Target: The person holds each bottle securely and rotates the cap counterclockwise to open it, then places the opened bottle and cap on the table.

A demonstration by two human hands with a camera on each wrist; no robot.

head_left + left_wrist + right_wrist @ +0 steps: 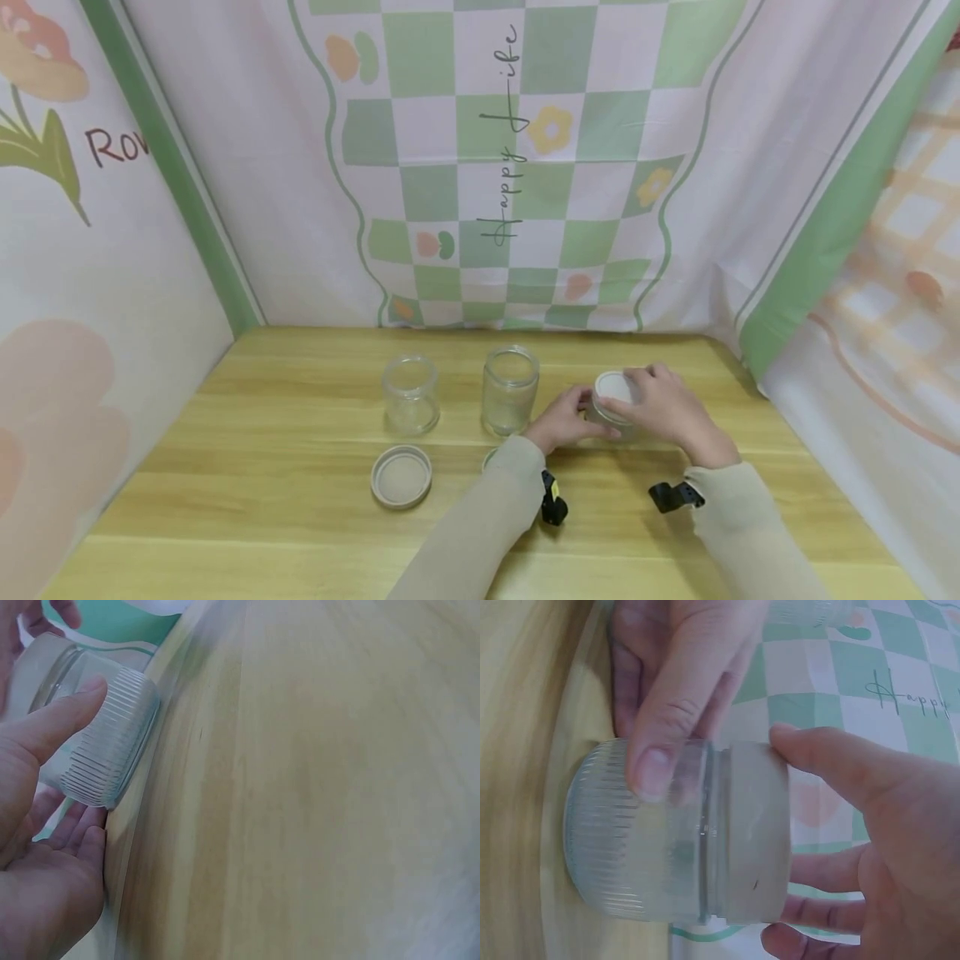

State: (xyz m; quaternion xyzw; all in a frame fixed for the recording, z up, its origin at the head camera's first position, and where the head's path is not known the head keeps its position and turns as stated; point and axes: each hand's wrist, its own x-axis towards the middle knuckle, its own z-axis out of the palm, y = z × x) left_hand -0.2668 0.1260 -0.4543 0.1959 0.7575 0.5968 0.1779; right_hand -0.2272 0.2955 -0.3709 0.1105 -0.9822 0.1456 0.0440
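At the right of the table in the head view, my left hand [562, 422] holds a ribbed glass jar [641, 847] round its side, thumb across the glass. The jar stands upright on the wood, as the left wrist view [112, 742] also shows its ribbed base by the table. A whitish lid [757, 832] sits on the jar's mouth. My right hand [667, 406] grips this lid by its rim, the thumb on one side and fingers on the other. Part of the lid is covered by the right hand in the head view.
Two lidless glass jars, a short one [411, 396] and a taller one [510, 392], stand left of the hands. A beige lid [402, 477] lies inside-up before the short jar. A greenish rim [489, 457] peeks out beside my left sleeve. Printed curtains [495, 167] hang behind the table.
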